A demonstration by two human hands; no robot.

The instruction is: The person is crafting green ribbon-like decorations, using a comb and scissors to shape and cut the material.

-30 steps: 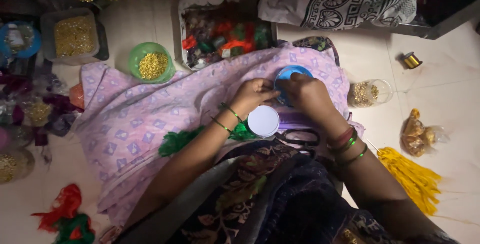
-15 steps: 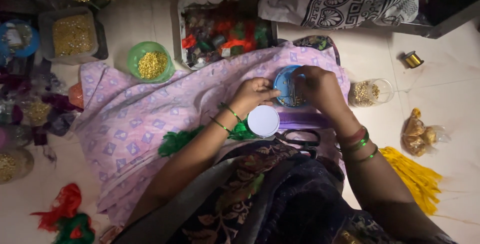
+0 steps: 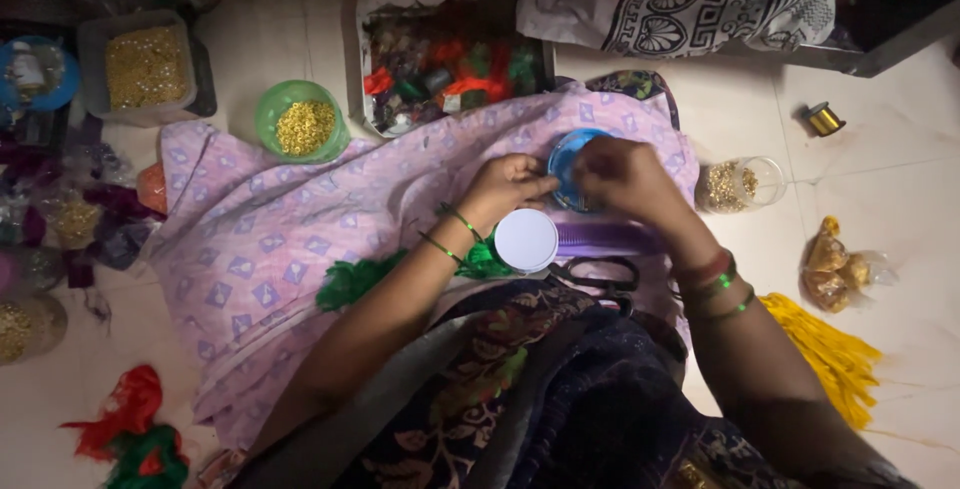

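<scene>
My left hand point(image 3: 508, 186) and my right hand point(image 3: 622, 177) meet over a small blue dish point(image 3: 566, 157) that rests on a lilac patterned cloth point(image 3: 280, 249). Both hands have their fingers pinched together at the dish's rim; whatever small thing they hold is too small to make out. A white round lid point(image 3: 526, 241) lies just below my left wrist, beside green tassel threads point(image 3: 360, 279). Black-handled scissors point(image 3: 598, 276) and a purple strip point(image 3: 600, 239) lie under my right forearm.
A green bowl of gold beads point(image 3: 300, 121), a tray of mixed coloured pieces point(image 3: 450, 59) and a grey tub of gold beads point(image 3: 142, 67) stand behind. A glass jar point(image 3: 728, 185), gold thread spool point(image 3: 824, 119), plastic bag point(image 3: 836, 267) and yellow tassels point(image 3: 822, 349) lie right. Red-green tassels point(image 3: 130, 429) lie left.
The blue dish was tilted up between my hands half a second ago and now lies lower, mostly covered by my fingers. Both hands stay close together over it.
</scene>
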